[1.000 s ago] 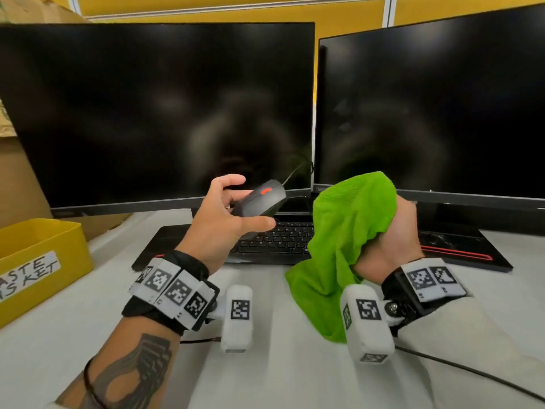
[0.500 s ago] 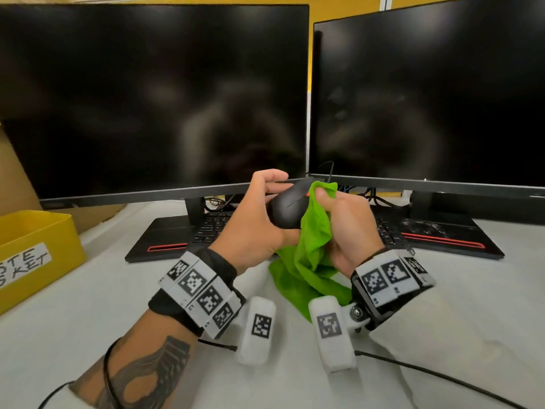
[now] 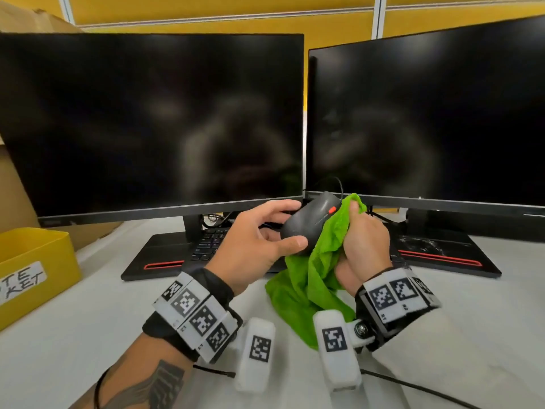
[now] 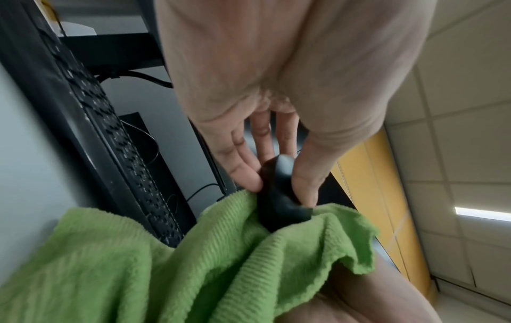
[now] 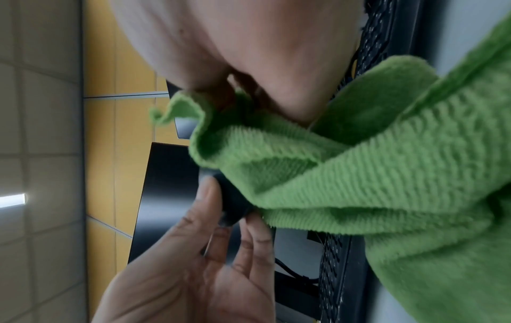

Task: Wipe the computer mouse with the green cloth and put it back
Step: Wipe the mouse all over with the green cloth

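The mouse (image 3: 309,222) between the left fingers (image 3: 290,243) is matte black with a red-orange wheel, and the ribbed cloth (image 3: 312,278) at the right fingers (image 3: 354,206) is bright green. Behind the fingers stand two black screens (image 3: 153,119) (yellow panels beyond); the wristbands (image 3: 194,314) are white with black square codes.

white table (image 3: 88,335): laptop (image 3: 182,255), yellow bin (image 3: 35,270), monitor stand (image 3: 193,228).

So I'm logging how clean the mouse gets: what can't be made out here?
- Mouse underside: head view, turned away; left hand covers its near end.
- Its right flank: green cloth in the right hand hides it.
- Dirt on it: wrist views too blurred.
- Yellow bin label: cut off by the left edge.
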